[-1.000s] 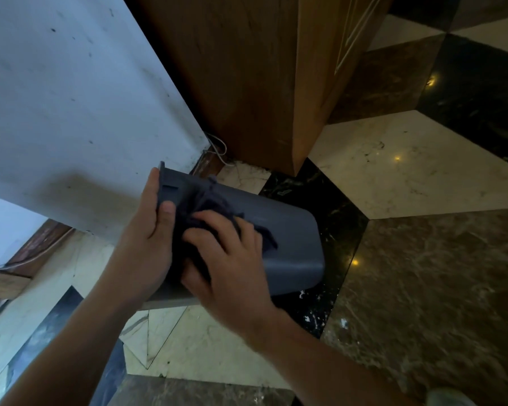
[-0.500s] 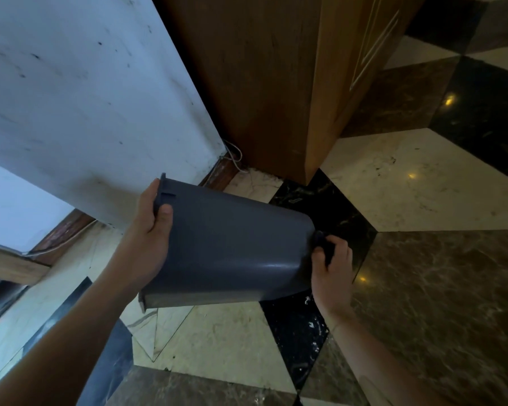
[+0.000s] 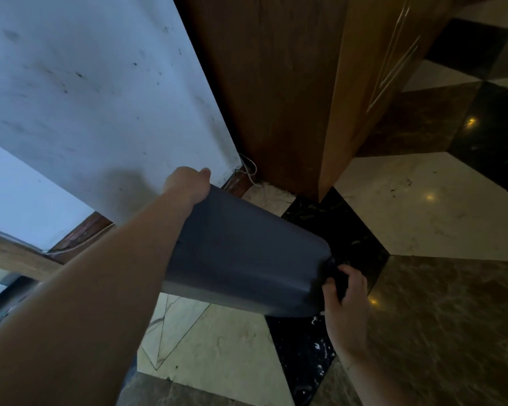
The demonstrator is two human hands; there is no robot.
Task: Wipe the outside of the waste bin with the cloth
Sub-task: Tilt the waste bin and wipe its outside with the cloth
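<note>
The left hand (image 3: 188, 183) curls over the rim end of the grey waste bin (image 3: 247, 259), which is held tipped on its side above the marble floor (image 3: 423, 206). At its base, the right hand (image 3: 346, 291) pinches what looks like the dark cloth (image 3: 339, 281).

The waste bin (image 3: 241, 259) you held was a plain dark slate grey, with a paler sheen along its lower edge. The cloth (image 3: 339, 281) you pressed to its base was nearly black. Behind it, the wall (image 3: 100, 98) was off-white, speckled with small dark marks, above a reddish-brown skirting (image 3: 79, 232). The cabinet (image 3: 305, 83) was warm brown wood with visible grain, lighter on its panelled face. The floor (image 3: 437, 215) was a geometric pattern of cream, black and mottled brown marble tiles, veined in white.
</note>
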